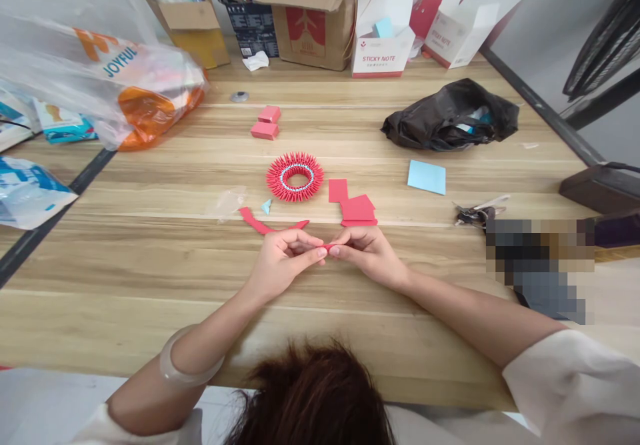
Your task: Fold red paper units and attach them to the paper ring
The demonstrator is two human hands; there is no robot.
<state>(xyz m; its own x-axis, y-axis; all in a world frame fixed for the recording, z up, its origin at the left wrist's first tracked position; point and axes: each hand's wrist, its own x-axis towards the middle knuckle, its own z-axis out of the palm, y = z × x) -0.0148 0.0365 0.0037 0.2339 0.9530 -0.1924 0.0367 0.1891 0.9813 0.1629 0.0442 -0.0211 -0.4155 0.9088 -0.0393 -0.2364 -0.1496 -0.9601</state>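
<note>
My left hand (284,253) and my right hand (367,250) meet over the wooden table (150,285), both pinching one small folded piece of red paper (327,247) between their fingertips. Just beyond them lie a red paper strip (256,221), a tiny light blue folded piece (267,206) and a few red paper squares (355,206). Farther back sits a spiky red paper ring with a blue inner band (295,176).
Two red note pads (267,123), a blue sticky note (427,177), a black plastic bag (450,123), keys (475,213), a crumpled clear wrapper (229,203). Cardboard boxes (313,21) and sticky note boxes (383,51) line the far edge. A large clear plastic bag (100,65) lies at left.
</note>
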